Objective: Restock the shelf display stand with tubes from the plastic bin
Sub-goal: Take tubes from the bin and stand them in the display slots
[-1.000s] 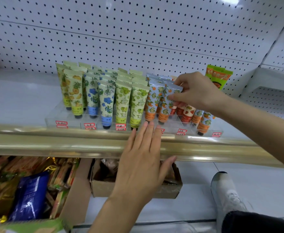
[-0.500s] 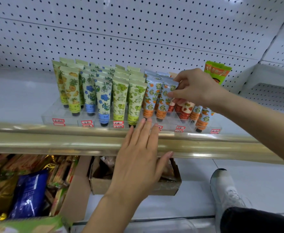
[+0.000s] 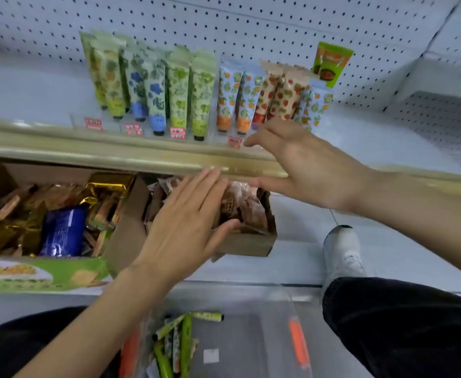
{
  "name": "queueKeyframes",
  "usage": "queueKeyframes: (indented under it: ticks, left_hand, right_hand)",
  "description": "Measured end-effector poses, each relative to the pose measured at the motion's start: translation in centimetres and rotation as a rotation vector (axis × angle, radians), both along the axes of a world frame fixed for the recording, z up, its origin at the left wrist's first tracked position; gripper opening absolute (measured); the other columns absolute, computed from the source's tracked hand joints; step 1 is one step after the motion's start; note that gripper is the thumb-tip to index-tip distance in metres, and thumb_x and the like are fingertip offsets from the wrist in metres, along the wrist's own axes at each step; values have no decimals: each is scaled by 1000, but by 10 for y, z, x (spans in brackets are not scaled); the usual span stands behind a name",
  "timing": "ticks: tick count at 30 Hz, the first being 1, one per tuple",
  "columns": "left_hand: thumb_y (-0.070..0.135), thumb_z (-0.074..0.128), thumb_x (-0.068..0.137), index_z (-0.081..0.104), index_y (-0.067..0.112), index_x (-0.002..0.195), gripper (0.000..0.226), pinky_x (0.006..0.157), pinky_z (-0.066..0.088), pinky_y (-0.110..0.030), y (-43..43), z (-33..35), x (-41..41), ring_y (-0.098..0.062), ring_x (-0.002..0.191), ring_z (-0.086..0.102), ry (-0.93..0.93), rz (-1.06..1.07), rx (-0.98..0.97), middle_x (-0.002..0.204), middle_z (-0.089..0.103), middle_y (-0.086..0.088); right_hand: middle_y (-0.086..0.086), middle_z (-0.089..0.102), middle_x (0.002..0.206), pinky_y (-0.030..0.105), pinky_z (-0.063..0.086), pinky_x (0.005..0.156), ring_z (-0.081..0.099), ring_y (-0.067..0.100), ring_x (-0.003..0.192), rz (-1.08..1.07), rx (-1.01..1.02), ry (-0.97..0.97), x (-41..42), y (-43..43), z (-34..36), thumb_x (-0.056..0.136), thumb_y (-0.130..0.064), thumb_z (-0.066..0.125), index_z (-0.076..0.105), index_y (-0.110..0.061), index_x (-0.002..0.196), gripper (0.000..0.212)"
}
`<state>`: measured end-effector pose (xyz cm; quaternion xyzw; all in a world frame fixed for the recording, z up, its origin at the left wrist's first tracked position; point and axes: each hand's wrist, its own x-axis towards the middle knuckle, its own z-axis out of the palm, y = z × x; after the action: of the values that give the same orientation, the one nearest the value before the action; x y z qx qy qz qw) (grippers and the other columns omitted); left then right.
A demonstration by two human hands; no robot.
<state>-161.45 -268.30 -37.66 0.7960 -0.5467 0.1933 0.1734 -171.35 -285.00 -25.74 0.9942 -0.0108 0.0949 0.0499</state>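
two empty, slack-fingered hands flank the gold shelf edge: left hand below, right hand before the display stand. loose tubes lie in the plastic bin.

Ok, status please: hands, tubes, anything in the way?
Left hand open, right hand open, both empty. Tubes lie in plastic bin. Nothing seen blocking.
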Motion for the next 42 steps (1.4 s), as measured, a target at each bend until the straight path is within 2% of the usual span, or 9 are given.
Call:
queueKeyframes:
  ticks: [6,13,18,25,30,33,36,40,42]
  left_hand:
    - [48,36,96,40,4,141,63,112,30,-42,48,-67,-17,-27,136,39,133,-5,117,146,43,-15]
    - [58,13,97,43,4,140,76,111,31,-42,114,-181,-14,-33,132,44,331,149,456,147,41,-17]
    - [46,37,96,35,2,144,65,111,32,-45,147,-236,-23,-34,135,38,624,423,281,149,37,-20]
    - [54,30,94,-6,44,140,59,113,7,-23,146,-296,-45,-12,148,3,1006,507,109,161,6,4]
    - [44,37,96,5,44,144,58,109,9,-6,140,-321,-56,-4,145,13,1076,542,-103,151,17,19]
    - [41,38,98,7,44,145,57,112,14,-14,140,-324,-56,-4,144,16,1054,536,-113,152,21,19]
    - [36,39,99,6,48,143,56,112,17,-17,139,-325,-58,-8,145,18,1012,506,-107,156,22,14]
    - [35,42,99,12,42,147,57,111,25,-22,139,-328,-58,-13,144,22,1027,502,-109,156,26,8]
    - [38,40,99,14,40,148,56,113,28,-30,140,-328,-58,-11,144,21,1052,504,-114,156,25,11]
  right_hand:
    - [3,19,152,34,18,114,21,25,138,-12,99,409,-26,22,-86,83,-57,56,14,-23,150,86]
    - [6,8,157,40,23,114,12,27,143,-130,391,867,-24,36,-232,83,-56,59,5,-22,151,94]
    - [12,21,152,34,31,109,28,27,138,-286,673,1025,-17,61,-328,86,-51,60,10,-15,151,90]
    - [8,28,151,32,39,102,39,22,130,-711,1294,985,-19,97,-452,86,-42,63,17,-9,149,85]
    - [6,47,137,35,45,89,50,21,116,-1064,1601,677,-15,117,-515,84,-41,67,40,-7,139,70]
    - [7,69,111,38,51,89,64,19,98,-1184,1836,485,-8,131,-533,80,-40,71,63,-8,116,49]
    - [7,72,84,29,58,61,70,14,65,-1224,1924,396,0,145,-542,79,-31,75,68,-6,104,36]
    - [14,74,94,48,57,79,72,28,83,-1194,2027,435,3,153,-547,71,-26,82,69,-7,103,39]
    - [12,75,87,36,59,66,72,21,72,-1155,2014,438,4,152,-546,74,-19,79,69,-5,98,29]
